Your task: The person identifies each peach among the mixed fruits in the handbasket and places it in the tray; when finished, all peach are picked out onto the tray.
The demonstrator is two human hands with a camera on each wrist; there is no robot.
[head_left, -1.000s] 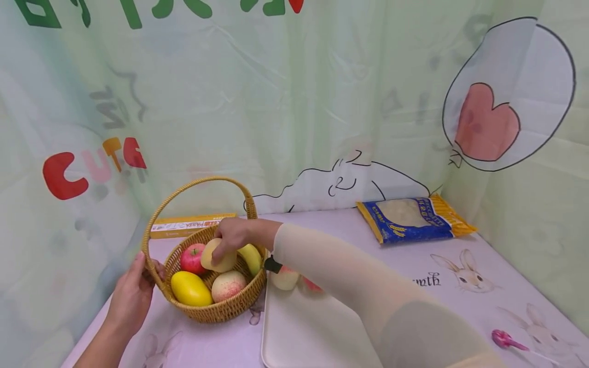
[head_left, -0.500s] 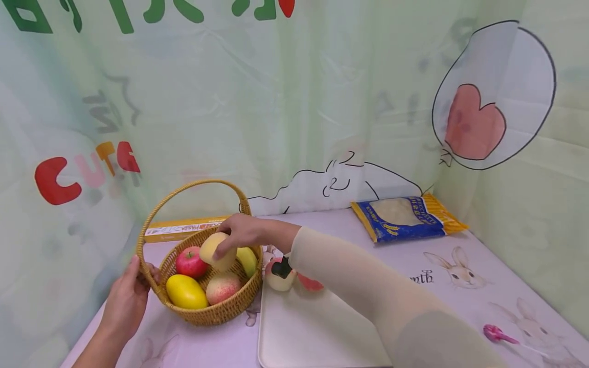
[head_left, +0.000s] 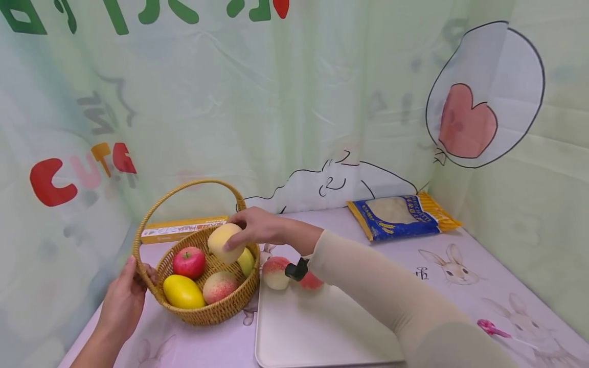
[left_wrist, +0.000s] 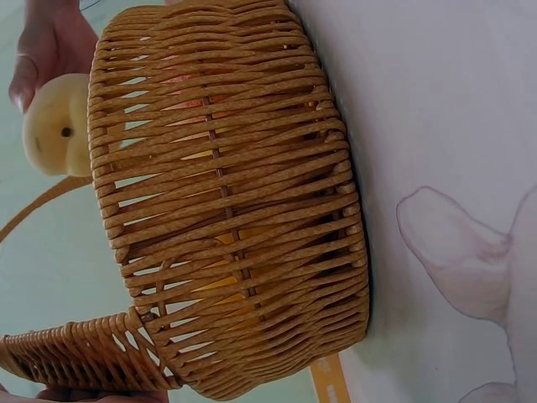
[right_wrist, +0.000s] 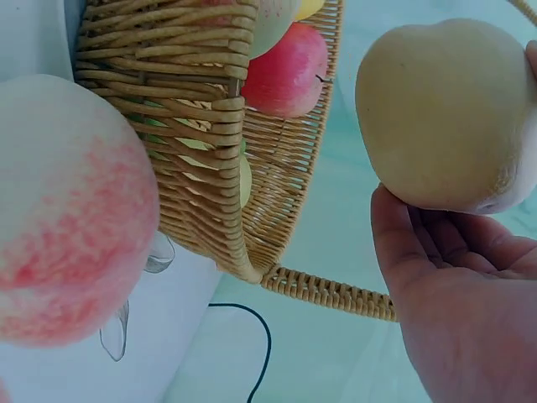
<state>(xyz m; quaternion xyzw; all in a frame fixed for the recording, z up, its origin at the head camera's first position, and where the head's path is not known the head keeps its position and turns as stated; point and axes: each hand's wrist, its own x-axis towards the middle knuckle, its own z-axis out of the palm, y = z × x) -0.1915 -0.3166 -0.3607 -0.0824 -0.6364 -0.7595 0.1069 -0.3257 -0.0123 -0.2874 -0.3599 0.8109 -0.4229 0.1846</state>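
Observation:
In the head view, my right hand (head_left: 257,227) grips a pale yellow pear (head_left: 224,243) just above the wicker basket (head_left: 209,317). The right wrist view shows the fingers against the underside of the pear (right_wrist: 445,117). My left hand (head_left: 124,299) holds the base of the basket's arched handle (head_left: 139,240) at the left side. Inside the basket are a red apple (head_left: 189,262), a smooth yellow mango-like fruit (head_left: 184,292), a blushed peach (head_left: 221,287) and a green-yellow fruit (head_left: 246,261), partly hidden by the pear.
Right of the basket lies a white tray (head_left: 322,327) with two peaches at its far end, one (head_left: 276,272) beside the other (head_left: 311,281). A pasta box (head_left: 177,231) sits behind the basket. A blue-yellow bag (head_left: 400,217) lies back right, a pink lollipop (head_left: 492,328) front right.
My right hand has lifted the pear up from among the fruit and moved slightly right with it. The left hand keeps its hold on the handle. The head view has shifted a little.

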